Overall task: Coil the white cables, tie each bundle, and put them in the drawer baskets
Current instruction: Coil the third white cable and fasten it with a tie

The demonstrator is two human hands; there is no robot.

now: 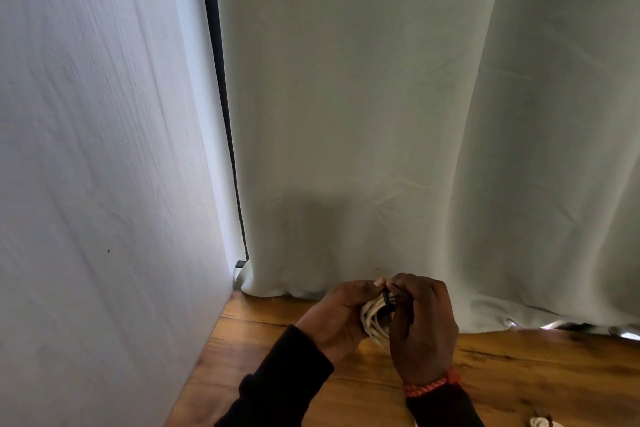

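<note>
Head view: coiled cable (374,321) between both hands' fingers (408,282)

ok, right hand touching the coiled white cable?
Touching. Head view: the right hand wraps over the coiled white cable, fingers pinching the black tie at its top.

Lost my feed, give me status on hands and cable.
Left hand and right hand both on the white cable coil. Black tie going around it. No drawer baskets in view. Nothing obstructing.
</note>
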